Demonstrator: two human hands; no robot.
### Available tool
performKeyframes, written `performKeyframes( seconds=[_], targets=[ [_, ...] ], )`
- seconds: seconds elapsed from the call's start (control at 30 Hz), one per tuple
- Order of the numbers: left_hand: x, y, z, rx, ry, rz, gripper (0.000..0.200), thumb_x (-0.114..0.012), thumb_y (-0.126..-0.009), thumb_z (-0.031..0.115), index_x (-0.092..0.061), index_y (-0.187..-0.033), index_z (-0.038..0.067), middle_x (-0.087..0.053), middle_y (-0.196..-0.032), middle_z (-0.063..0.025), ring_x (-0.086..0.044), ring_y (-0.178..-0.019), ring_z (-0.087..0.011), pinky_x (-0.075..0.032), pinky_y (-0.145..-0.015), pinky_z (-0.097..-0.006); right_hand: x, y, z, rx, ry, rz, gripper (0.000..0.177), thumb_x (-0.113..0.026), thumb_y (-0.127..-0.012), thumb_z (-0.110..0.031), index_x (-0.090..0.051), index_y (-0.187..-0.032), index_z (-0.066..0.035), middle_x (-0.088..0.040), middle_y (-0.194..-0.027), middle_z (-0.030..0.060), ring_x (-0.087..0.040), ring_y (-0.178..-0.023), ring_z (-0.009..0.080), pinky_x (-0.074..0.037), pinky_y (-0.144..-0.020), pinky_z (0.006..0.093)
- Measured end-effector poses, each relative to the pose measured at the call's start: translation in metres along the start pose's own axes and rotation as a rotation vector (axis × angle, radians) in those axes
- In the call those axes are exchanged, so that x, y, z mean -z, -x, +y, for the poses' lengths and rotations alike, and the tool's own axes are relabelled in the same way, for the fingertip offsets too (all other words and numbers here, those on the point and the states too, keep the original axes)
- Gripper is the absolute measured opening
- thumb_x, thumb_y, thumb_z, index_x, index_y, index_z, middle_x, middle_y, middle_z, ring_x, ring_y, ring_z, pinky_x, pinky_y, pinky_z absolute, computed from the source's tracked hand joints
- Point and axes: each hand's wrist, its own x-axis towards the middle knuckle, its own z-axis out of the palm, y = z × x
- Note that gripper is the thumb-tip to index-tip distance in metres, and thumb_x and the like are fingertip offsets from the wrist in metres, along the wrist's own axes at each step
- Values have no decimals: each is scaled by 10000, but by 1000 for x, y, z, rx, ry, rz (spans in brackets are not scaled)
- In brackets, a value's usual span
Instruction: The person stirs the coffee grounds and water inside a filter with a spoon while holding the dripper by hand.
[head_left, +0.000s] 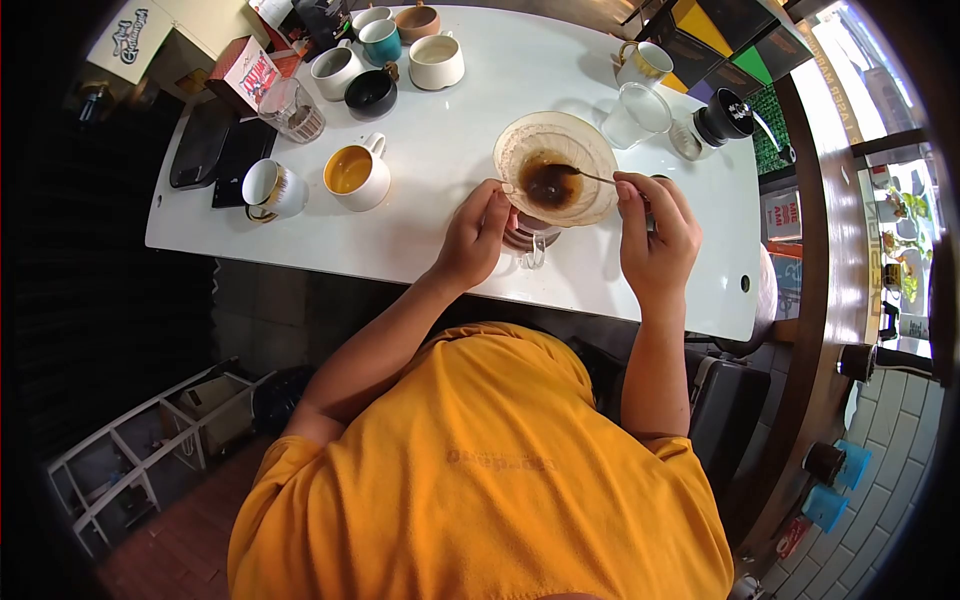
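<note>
Brown coffee (548, 186), white table (450, 150), yellow shirt (480, 470)

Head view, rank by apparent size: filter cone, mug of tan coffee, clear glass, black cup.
1. filter cone
2. mug of tan coffee and clear glass, about alike
3. black cup, though farther back

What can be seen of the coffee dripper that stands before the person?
The dripper is a round, wide cone lined with pale, brown-stained filter paper, upright on a glass server on the white table. A dark pool of wet coffee lies at its bottom. The left hand holds its left rim; the right hand holds a thin stirrer whose tip dips into the coffee.
</note>
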Motion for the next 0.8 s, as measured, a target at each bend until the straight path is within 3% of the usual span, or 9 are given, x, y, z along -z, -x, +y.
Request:
performKeyframes(
  seconds=[0.07,0.13,0.23,0.4,0.8],
  targets=[
    [-1,0,1,2,6,-6,262,-347,-1038,233,-509,-1040,27,-523,-837,-2,-469,-778,-75,-401,-737,-219,0,3,-1,-29,-17,-17,42,-672,-841,-16,-678,-882,-7,-637,-746,71,-566,-607,156,-446,-584,254],
    [-5,-2,2,-48,-4,70,282,-370,-1031,258,-478,-894,37,-505,-749,-16,-479,-696,-91,-422,-663,-233,-1,6,-3,-57,-37,-36,42,-668,-851,-24,-679,-887,-5,-638,-745,71,-571,-604,143,-447,-579,248],
    [-4,-2,5,-39,-1,56,276,-369,-1030,250,-476,-893,37,-508,-756,-19,-485,-701,-93,-426,-666,-235,-3,10,-4,-57,-12,-34,50,-656,-863,-19,-676,-897,11,-644,-744,76,-591,-623,129,-455,-577,233],
    [-3,-2,5,-50,-13,41,280,-362,-1031,251,-473,-889,37,-508,-755,-18,-485,-700,-95,-426,-663,-236,-5,18,-8,-135,-150,161,57,-639,-870,6,-663,-896,51,-668,-780,98,-614,-630,123,-474,-573,212],
    [-6,-3,4,-43,-18,84,260,-366,-1030,232,-477,-893,41,-504,-742,-12,-481,-699,-90,-421,-664,-226,-6,22,-3,-187,-161,40,83,-651,-876,-23,-676,-912,47,-652,-742,70,-591,-616,106,-441,-561,209]
  ],
)
